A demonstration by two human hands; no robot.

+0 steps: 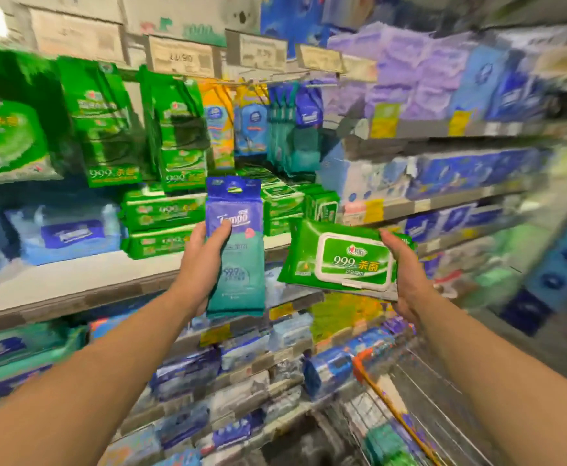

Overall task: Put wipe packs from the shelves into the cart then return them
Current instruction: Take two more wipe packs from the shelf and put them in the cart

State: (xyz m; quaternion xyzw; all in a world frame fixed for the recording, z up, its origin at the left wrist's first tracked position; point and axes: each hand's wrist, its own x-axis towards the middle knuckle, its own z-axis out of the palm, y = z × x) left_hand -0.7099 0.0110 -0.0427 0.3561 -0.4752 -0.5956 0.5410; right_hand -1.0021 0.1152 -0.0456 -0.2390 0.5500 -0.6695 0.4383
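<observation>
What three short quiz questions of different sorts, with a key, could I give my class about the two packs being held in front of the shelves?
1. True or false: the left hand holds the blue and teal pack upright.
2. Which pack does the right hand hold? A) purple pack B) green pack with a white flip lid C) orange pack
3. Fill in: low on the right, below the hands, stands the wire ____ with an orange rim.

Key
1. True.
2. B, the green pack, gripped by its right end and lying nearly flat.
3. Cart.
</observation>
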